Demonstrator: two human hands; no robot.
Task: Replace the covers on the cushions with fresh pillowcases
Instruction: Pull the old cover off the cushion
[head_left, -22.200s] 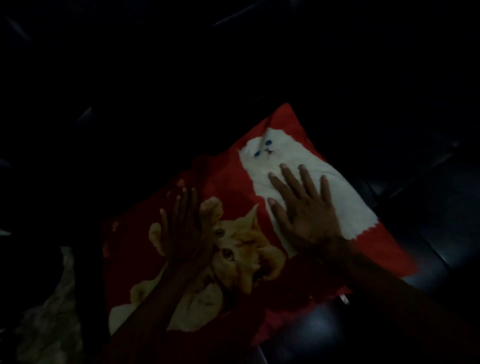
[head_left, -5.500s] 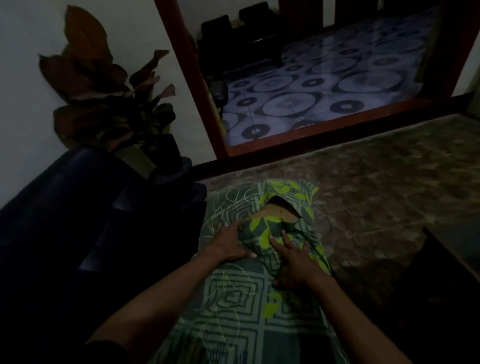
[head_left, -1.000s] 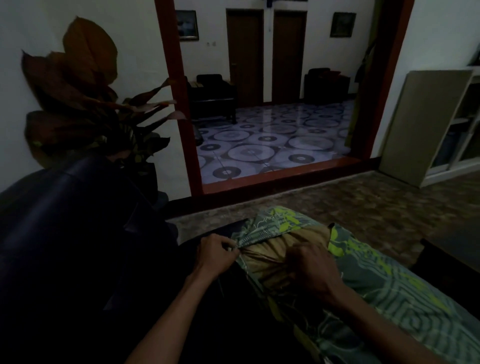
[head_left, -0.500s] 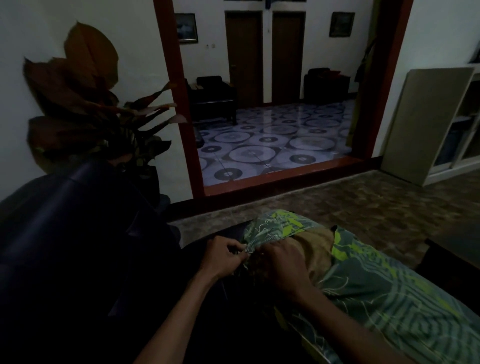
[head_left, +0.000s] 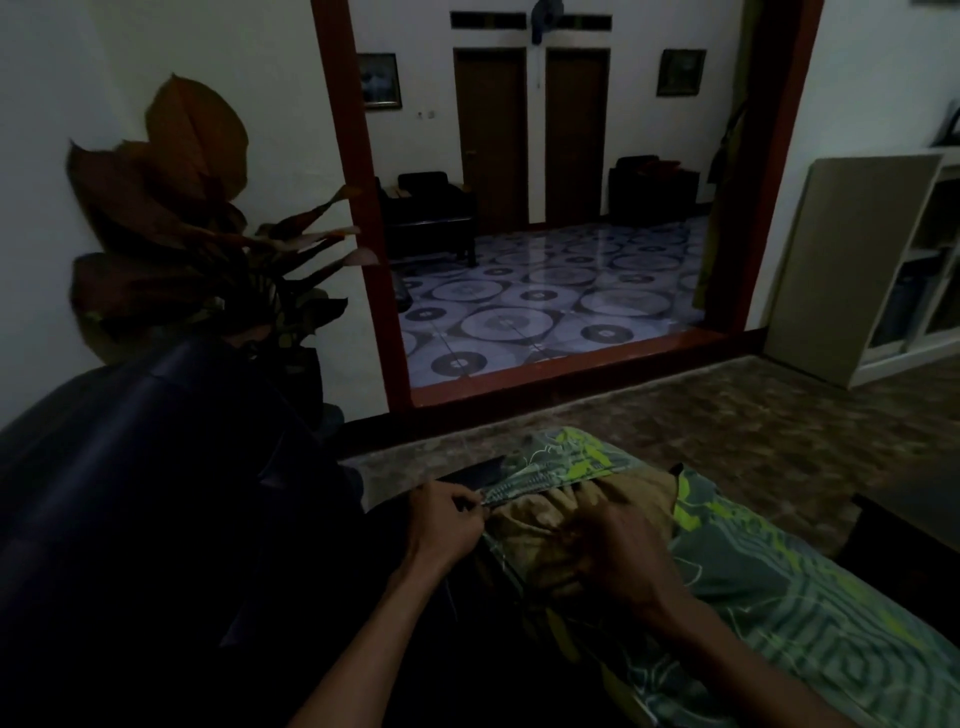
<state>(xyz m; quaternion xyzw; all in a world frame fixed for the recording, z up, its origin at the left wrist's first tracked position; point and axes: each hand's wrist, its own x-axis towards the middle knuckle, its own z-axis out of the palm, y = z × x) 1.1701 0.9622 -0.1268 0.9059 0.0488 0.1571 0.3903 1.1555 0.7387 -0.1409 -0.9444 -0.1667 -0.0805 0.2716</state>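
Observation:
A cushion lies lengthwise in front of me inside a green patterned pillowcase (head_left: 769, 587). At its far end the cover gapes and the tan inner cushion (head_left: 535, 525) shows through. My left hand (head_left: 447, 525) pinches the left edge of the cover's opening. My right hand (head_left: 618, 535) rests on the tan cushion at the opening, fingers curled into the fabric there. The room is dim and fine detail of the fingers is hard to see.
A dark blue sofa (head_left: 130, 493) fills the left. A plant with large brown leaves (head_left: 171, 218) stands behind it. A red-framed doorway (head_left: 545, 260) opens onto a tiled room. A white cabinet (head_left: 883, 270) stands at right, a dark table edge (head_left: 904, 545) close by.
My right hand has shifted right along the opening, baring more of the tan cushion. The left hand keeps its pinch on the cover's edge.

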